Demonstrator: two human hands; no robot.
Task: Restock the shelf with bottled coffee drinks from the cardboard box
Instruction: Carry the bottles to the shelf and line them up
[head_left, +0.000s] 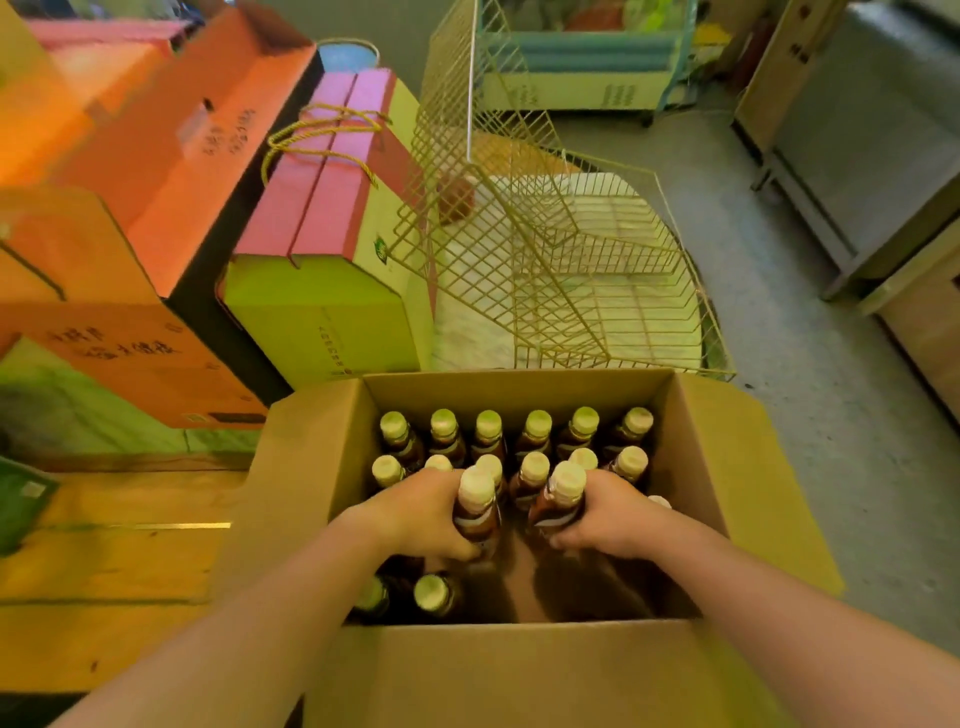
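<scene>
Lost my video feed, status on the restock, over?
Left hand and right hand each grip one bottle. Both inside open cardboard box. Wire shelf beyond box, nothing blocking.

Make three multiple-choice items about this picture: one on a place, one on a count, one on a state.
1. Where does the wire rack stand?
A. beyond the box
B. inside the box
C. on the person's arm

2. How many bottles are held?
A. none
B. one
C. two

3. In what state is the cardboard box?
A. taped shut
B. open, flaps out
C. crushed flat

Answers:
1 A: the wire rack stands past the far wall of the cardboard box.
2 C: the left hand grips one bottle and the right hand grips another bottle.
3 B: the flaps are spread and caps show inside.
</scene>
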